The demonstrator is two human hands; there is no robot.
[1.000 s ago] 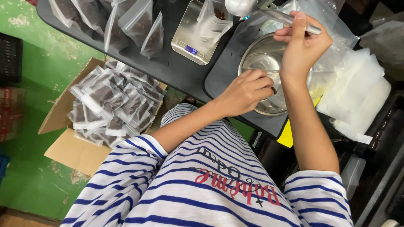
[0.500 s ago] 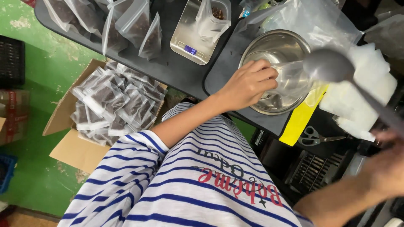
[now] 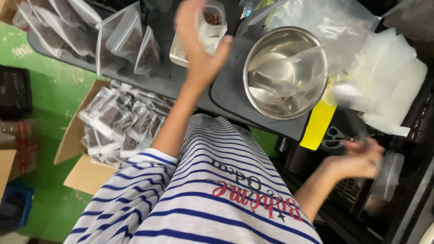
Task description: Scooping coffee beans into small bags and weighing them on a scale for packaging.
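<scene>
My left hand (image 3: 199,52) is raised over the dark table, its fingers closed around a small clear pouch (image 3: 212,20) with brown bits inside, which stands on a small scale (image 3: 180,55). My right hand (image 3: 359,159) is low at the right, off the table's edge, gripping the handle of a metal ladle (image 3: 347,92) that shows only as a blur. The ladle's head is just right of a steel bowl (image 3: 285,74), which sits on a dark mat. A large clear bag (image 3: 325,18) lies behind the bowl.
Filled clear pouches (image 3: 122,40) stand at the table's left end. An open cardboard box (image 3: 74,140) on the green floor holds several more. A stack of flat clear bags (image 3: 391,86), a yellow strip (image 3: 318,124) and scissors (image 3: 333,133) are at the right. A black crate (image 3: 13,90) is far left.
My left hand left the bowl's rim and went up-left to the pouch on the scale. My right hand pulled the ladle out of the bowl toward the lower right.
</scene>
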